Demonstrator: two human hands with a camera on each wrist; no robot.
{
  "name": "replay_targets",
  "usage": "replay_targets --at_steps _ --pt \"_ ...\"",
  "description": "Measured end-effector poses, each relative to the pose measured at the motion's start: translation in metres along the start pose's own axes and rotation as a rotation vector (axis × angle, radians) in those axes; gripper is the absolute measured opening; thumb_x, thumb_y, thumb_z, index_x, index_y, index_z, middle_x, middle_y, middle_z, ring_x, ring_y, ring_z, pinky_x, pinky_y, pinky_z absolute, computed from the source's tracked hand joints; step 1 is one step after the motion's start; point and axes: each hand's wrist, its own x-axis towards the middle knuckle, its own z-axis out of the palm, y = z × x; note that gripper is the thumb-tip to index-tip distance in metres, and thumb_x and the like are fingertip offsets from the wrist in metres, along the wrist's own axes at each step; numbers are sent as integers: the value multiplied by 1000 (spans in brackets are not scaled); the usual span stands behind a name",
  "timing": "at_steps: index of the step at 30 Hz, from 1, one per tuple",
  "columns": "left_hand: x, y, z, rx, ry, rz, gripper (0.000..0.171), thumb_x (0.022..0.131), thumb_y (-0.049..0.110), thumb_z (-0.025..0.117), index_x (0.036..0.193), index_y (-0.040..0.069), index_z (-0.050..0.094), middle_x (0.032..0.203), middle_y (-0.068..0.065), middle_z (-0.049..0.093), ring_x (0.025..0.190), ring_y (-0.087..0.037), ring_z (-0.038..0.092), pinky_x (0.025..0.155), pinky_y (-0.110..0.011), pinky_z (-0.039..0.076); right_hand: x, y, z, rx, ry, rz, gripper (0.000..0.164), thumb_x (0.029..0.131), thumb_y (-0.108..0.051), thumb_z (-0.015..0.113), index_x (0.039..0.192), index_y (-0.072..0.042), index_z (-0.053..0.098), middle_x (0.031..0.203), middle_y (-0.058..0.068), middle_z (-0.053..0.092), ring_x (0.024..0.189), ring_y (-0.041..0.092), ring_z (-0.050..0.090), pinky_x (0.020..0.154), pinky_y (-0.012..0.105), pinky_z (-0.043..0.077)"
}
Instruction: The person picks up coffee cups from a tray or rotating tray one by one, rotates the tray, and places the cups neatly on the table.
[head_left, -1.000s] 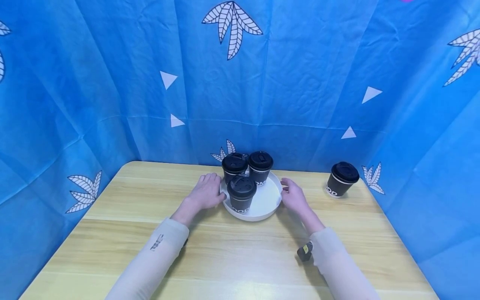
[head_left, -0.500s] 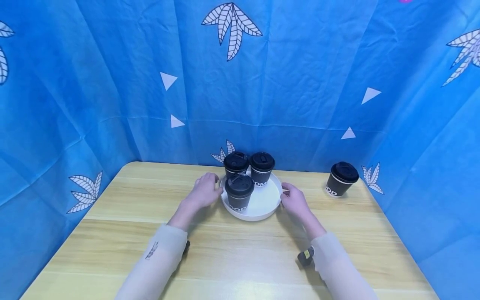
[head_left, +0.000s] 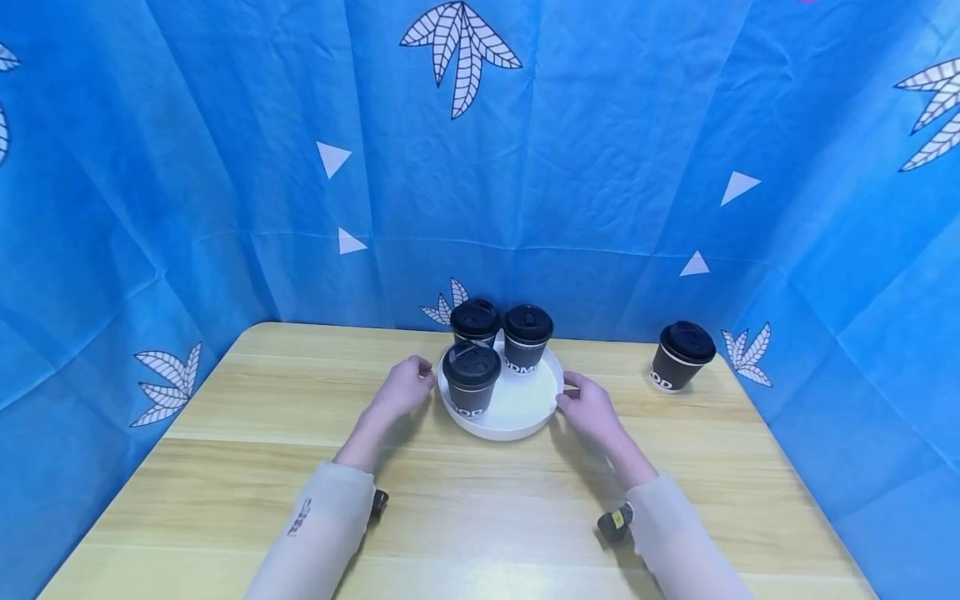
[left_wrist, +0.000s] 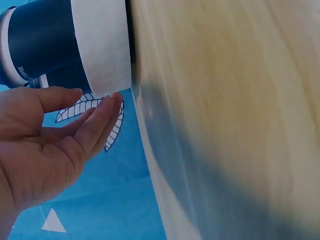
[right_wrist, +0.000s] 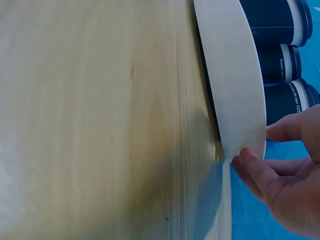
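Round white tray [head_left: 525,404] on wood-grain table [head_left: 480,508], nr far edge. L hand [head_left: 403,387] just beside it, thumb & fingers apart, no hold; 3 of 4 lidded blk paper cups [head_left: 472,385] already aboard, upright; R hand [head_left: 590,408] pinching tray; 4th cup [head_left: 680,358] still off, well to R.

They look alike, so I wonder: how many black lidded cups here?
4: a black lidded cup front-left on the round white tray, another cup back-left, a third cup back-right, a fourth cup on the pale wooden table, right of the tray.
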Motion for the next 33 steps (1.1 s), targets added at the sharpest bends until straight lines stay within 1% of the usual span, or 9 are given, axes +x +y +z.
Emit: replay_targets --at_steps 2,5,12,17,19,21,26,28,33 --pt "0 0 2 -16 -4 -25 37 103 11 54 134 -10 57 132 -27 63 125 -43 58 109 -53 46 -2 0 0 -5 -7 8 57 99 -10 59 151 7 44 145 29 55 127 41 61 106 49 51" --pt "2 -1 4 -39 -11 -42 36 104 11 54 134 -9 57 132 -26 63 126 -42 58 109 -53 46 -5 -1 0 -13 -9 20 58 99 -12 62 151 6 44 146 28 54 128 40 61 107 50 49" --pt "7 -2 7 -67 -7 -28 37 99 4 56 132 -11 58 129 -26 64 124 -41 60 107 -50 48 -14 -5 1 -16 -1 29 60 97 -14 69 149 7 47 138 27 61 124 39 63 103 49 53" --pt "13 -3 9 -75 -3 -42 38 97 1 58 133 -10 57 131 -25 63 126 -41 59 108 -50 47 -14 -7 0 -39 0 46 57 98 -19 67 145 7 50 140 25 60 121 38 65 102 48 54" --pt "16 -4 10 -69 -2 -43 39 96 -1 57 134 -10 57 132 -26 62 126 -41 58 109 -50 47 -11 -7 -3 -35 14 54 55 99 -20 65 145 8 50 140 25 60 119 37 66 102 48 54" --pt "19 -3 10 -70 -1 -42 40 94 -4 55 133 -10 57 132 -26 62 126 -41 58 108 -50 48 -5 -5 -6 -4 34 60 55 100 -19 62 145 9 50 140 26 60 120 38 66 103 48 53" --pt "25 -1 9 -74 -17 -31 42 92 -8 52 134 -10 57 133 -27 61 127 -41 57 109 -52 47 13 1 -13 78 60 65 54 100 -16 58 148 8 49 146 26 56 131 39 59 109 48 48" --pt "28 -1 9 -70 -23 -27 41 93 -7 52 134 -10 57 134 -27 61 128 -42 56 111 -52 46 20 3 -13 78 58 61 52 100 -16 57 147 7 50 146 26 56 135 39 55 112 49 45" --pt "34 -1 8 -34 -16 6 37 96 -6 51 132 -9 60 132 -28 63 127 -42 58 111 -52 45 31 6 -11 57 40 42 49 100 -13 55 144 8 54 143 27 58 137 39 51 116 48 40"
